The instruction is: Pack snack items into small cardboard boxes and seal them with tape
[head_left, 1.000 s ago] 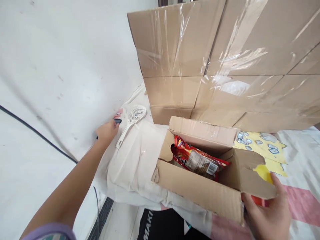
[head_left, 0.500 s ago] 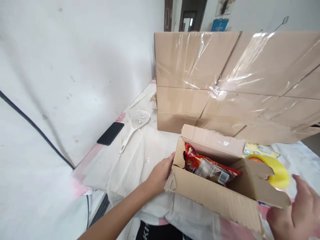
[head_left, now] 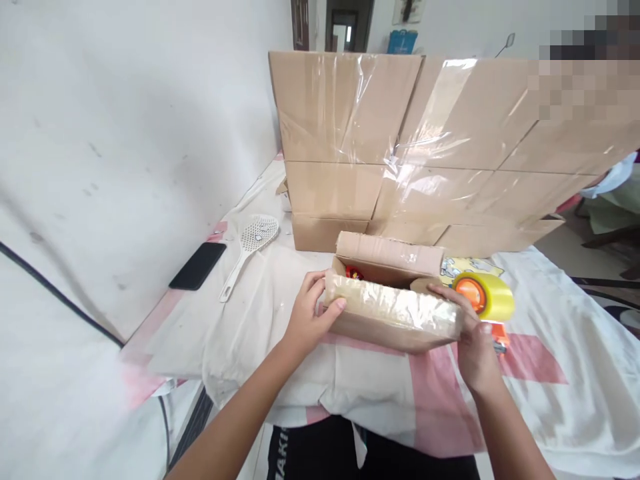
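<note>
A small cardboard box [head_left: 380, 330] lies on the cloth in front of me. Its front flap, shiny with clear tape, is raised, and the back flap stands up behind the opening. My left hand [head_left: 313, 310] grips the left end, thumb on the front flap. At the right end my right hand [head_left: 473, 337] holds the box, fingers at the side flap and corner. Just a bit of a red packet [head_left: 354, 273] shows inside; the flap hides the rest. Right of the box is a roll of yellowish packing tape [head_left: 493, 297] with an orange core.
A large taped cardboard box [head_left: 340, 133] stands behind like a wall. To the left lie a white slotted ladle [head_left: 255, 233] and a black phone [head_left: 197, 265] by the white wall [head_left: 125, 167]. A pink-and-white cloth [head_left: 365, 393] covers the table. Part of another person [head_left: 595, 50] appears at upper right.
The front flap has come up over much of the opening, hiding most of the red packet. My right hand has moved in from the right onto the box. The view has shifted right.
</note>
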The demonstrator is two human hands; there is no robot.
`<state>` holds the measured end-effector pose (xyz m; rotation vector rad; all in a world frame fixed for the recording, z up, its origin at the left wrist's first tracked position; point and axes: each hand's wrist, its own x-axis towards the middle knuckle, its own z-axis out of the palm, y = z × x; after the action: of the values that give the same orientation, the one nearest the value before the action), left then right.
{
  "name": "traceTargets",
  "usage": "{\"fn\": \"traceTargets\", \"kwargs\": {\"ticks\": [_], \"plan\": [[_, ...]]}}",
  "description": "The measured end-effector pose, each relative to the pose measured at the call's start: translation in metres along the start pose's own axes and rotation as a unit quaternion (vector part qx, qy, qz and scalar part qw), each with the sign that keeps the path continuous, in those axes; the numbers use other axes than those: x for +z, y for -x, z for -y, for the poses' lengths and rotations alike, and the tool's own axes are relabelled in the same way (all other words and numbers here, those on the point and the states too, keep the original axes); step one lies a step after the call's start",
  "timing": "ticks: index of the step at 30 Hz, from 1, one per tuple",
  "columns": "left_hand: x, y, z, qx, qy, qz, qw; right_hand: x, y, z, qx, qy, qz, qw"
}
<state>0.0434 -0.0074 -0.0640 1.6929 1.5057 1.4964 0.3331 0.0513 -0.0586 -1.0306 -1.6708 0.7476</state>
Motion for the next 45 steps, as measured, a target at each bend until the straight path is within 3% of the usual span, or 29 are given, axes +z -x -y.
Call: {"fn": "traceTargets", "kwargs": {"ticks": [3, 6, 10, 13, 16, 19, 22, 24, 26, 28, 29, 31, 34, 36, 38, 41, 43, 45], "plan": [[0.008, -0.002, -0.010, -0.062, 0.009, -0.025, 0.998, -0.002, -0.001, -0.002, -0.004, -0.019, 0.009, 1.000], [0.012, -0.006, -0.013, -0.134, 0.042, -0.042, 0.989, 0.000, -0.002, -0.011, 0.062, -0.090, 0.003, 0.994], [0.012, -0.011, -0.012, -0.138, -0.003, -0.012, 0.990, 0.009, -0.019, -0.018, 0.122, -0.204, 0.017, 0.971], [0.008, -0.014, -0.020, -0.079, -0.101, -0.016, 0.992, 0.013, -0.039, -0.013, 0.074, -0.208, -0.012, 0.975], [0.007, -0.018, -0.039, 0.051, -0.269, -0.005, 0.962, 0.007, -0.050, -0.007, -0.056, -0.119, 0.011, 0.991], [0.014, -0.023, -0.058, 0.191, -0.378, 0.108, 0.900, -0.008, -0.045, -0.006, -0.167, 0.005, 0.098, 0.981], [0.021, -0.027, -0.065, 0.225, -0.399, 0.197, 0.867, -0.026, -0.027, -0.006, -0.201, 0.120, 0.158, 0.959], [0.023, -0.026, -0.067, 0.194, -0.394, 0.232, 0.868, -0.039, -0.014, -0.009, -0.213, 0.190, 0.116, 0.951], [0.023, -0.023, -0.068, 0.155, -0.386, 0.269, 0.869, -0.055, -0.005, -0.017, -0.197, 0.226, -0.011, 0.954], [0.026, -0.019, -0.072, 0.120, -0.387, 0.279, 0.871, -0.072, -0.004, -0.031, -0.118, 0.204, -0.154, 0.960], [0.028, -0.018, -0.074, 0.108, -0.392, 0.275, 0.871, -0.080, -0.007, -0.039, -0.054, 0.171, -0.199, 0.963], [0.035, -0.015, -0.077, 0.092, -0.404, 0.257, 0.873, -0.093, -0.014, -0.056, 0.088, 0.077, -0.205, 0.972], [0.047, -0.013, -0.079, 0.087, -0.416, 0.227, 0.876, -0.099, -0.024, -0.075, 0.207, -0.044, -0.083, 0.974], [0.053, -0.013, -0.077, 0.087, -0.420, 0.203, 0.880, -0.094, -0.025, -0.083, 0.202, -0.085, -0.015, 0.975], [0.059, -0.010, -0.075, 0.094, -0.423, 0.165, 0.886, -0.085, -0.023, -0.087, 0.185, -0.096, 0.003, 0.978], [0.068, 0.008, -0.076, 0.132, -0.414, 0.073, 0.898, -0.071, -0.013, -0.084, 0.153, -0.079, -0.039, 0.984], [0.077, 0.032, -0.079, 0.159, -0.389, -0.001, 0.908, -0.065, 0.000, -0.072, 0.126, -0.091, -0.087, 0.984], [0.087, 0.063, -0.083, 0.163, -0.357, -0.040, 0.919, -0.062, 0.020, -0.054, 0.114, -0.135, -0.110, 0.978]]}}
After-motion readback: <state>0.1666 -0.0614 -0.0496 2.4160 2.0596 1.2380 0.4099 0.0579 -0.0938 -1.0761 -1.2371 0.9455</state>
